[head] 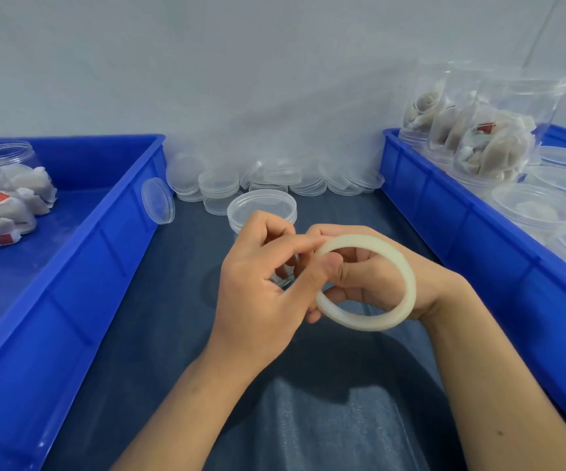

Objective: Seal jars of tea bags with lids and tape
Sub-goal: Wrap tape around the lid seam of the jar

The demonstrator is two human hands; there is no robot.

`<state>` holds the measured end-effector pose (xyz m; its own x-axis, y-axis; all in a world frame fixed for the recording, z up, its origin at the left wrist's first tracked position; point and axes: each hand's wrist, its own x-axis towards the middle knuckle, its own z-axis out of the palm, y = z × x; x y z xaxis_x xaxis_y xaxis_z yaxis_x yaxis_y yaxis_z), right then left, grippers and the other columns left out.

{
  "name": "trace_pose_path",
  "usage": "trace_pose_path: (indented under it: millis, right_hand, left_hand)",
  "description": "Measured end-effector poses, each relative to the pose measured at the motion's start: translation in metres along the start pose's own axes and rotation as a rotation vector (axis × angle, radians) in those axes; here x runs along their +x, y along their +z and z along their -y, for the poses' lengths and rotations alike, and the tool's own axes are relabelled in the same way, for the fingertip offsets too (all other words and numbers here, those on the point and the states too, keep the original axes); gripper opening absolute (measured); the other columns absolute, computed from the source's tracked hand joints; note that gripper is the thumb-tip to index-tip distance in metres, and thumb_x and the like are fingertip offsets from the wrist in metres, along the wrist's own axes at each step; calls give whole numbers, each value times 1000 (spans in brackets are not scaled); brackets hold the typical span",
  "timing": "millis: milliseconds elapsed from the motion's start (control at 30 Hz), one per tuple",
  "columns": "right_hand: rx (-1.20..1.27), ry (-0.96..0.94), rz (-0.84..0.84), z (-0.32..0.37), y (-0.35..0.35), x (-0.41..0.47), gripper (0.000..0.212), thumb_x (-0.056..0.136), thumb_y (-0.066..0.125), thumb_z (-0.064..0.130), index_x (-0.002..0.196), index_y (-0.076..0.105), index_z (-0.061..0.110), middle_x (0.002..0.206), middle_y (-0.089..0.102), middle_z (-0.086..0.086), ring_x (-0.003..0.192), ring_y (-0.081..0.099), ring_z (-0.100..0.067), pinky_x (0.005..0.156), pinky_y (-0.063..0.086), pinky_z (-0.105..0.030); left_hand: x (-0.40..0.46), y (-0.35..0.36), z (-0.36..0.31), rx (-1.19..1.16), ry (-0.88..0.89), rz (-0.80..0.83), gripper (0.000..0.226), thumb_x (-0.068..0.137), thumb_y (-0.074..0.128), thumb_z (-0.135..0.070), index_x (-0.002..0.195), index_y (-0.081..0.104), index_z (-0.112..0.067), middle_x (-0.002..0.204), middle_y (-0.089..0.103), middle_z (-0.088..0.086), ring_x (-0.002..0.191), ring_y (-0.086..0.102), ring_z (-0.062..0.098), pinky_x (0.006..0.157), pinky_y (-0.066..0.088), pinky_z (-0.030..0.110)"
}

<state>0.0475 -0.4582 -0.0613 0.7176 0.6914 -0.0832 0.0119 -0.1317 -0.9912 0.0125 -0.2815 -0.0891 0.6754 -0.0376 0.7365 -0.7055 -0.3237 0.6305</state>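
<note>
Two blue bins (71, 253) (471, 232) flank both hands. One lidded jar (261, 212) stands just behind the fingers, partly hidden. One tape roll (369, 283): right hand (376, 277) grips it, left hand (261, 283) pinches its rim. Loose lids (274, 180) pile beyond.

A small packing workstation: blue bins (444, 212) flank both grips, holding clear jars (492, 147) of tea bags, with loose lids (274, 180) heaped beyond on a dark surface (159, 317) against a bare wall.

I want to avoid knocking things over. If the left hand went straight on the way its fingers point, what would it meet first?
Probably the tape roll that the right hand holds; the left hand already touches its near edge, though depth is unclear.
</note>
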Motion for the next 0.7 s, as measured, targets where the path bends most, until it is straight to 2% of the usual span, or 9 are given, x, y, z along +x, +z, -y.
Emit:
trace_pose_path:
  millis: [67, 167, 267, 333, 400, 467, 533, 600, 700]
  right_hand:
    - [-74, -91, -49, 1, -1, -3, 18, 110, 47, 8, 118, 62, 14, 106, 70, 1, 98, 70, -18, 98, 58, -44]
    - [-83, -208, -257, 6, -6, -5, 22, 108, 54, 11, 115, 68, -3, 105, 75, -17, 99, 74, -28, 89, 61, -45]
    - [-6, -355, -465, 12, -7, -4, 41, 111, 47, 28, 109, 74, -2, 104, 74, -21, 90, 70, -28, 77, 61, -44]
    - [-34, -457, -524, 16, 0, -2, 45, 109, 45, 33, 106, 77, 2, 103, 74, -21, 87, 67, -31, 72, 58, -46]
    - [-136, -537, -573, 18, 12, 4, 41, 108, 49, 27, 98, 80, 3, 93, 75, -19, 82, 69, -35, 66, 59, -43]
    - [-255, -584, -654, 16, 23, 12, 37, 106, 54, 17, 83, 79, 2, 82, 73, -16, 74, 69, -34, 61, 57, -43]
    - [-294, -624, -737, 13, 30, 16, 39, 105, 56, 13, 73, 76, 1, 76, 72, -13, 70, 67, -32, 58, 55, -49]
    - [-297, -651, -826, 12, 32, 17, 42, 104, 56, 15, 69, 75, 2, 73, 73, -10, 64, 66, -29, 56, 52, -51]
    - [-309, -673, -930, 10, 33, 18, 42, 103, 57, 19, 68, 74, 4, 67, 71, -11, 58, 63, -32, 54, 48, -52]
  left_hand:
    - [0, 0, 2, 104, 23, -51, 17, 99, 76, -29, 102, 83, -14, 94, 55, 0, 79, 60, 16, 71, 47, 16]
    - [1, -1, 2, 212, 37, -141, 13, 102, 71, -21, 98, 81, -12, 90, 63, -2, 80, 61, 9, 73, 46, 14]
    - [1, -4, 5, 207, -1, -165, 15, 106, 66, -19, 99, 78, -12, 79, 68, -4, 69, 65, 8, 65, 49, 16]
    - [0, -3, 5, 139, -58, -150, 16, 106, 65, -21, 103, 79, -14, 74, 67, -5, 60, 66, 11, 58, 51, 18]
    - [-1, -1, 4, 103, -122, -141, 15, 105, 67, -23, 109, 81, -20, 73, 67, -8, 58, 66, 13, 56, 50, 16]
    - [-2, 1, 5, 40, -237, -156, 13, 103, 70, -26, 110, 81, -24, 73, 72, -8, 57, 68, 15, 55, 52, 20]
    - [-1, 0, 4, -53, -334, -199, 14, 99, 74, -37, 103, 75, -23, 76, 75, -7, 54, 70, 18, 52, 54, 23]
    - [0, 0, 3, -85, -354, -232, 23, 93, 75, -44, 92, 67, -23, 75, 75, -5, 51, 70, 20, 49, 55, 27]
    - [0, 2, 4, -61, -346, -240, 20, 94, 79, -35, 85, 65, -23, 72, 74, -4, 51, 70, 19, 49, 56, 32]
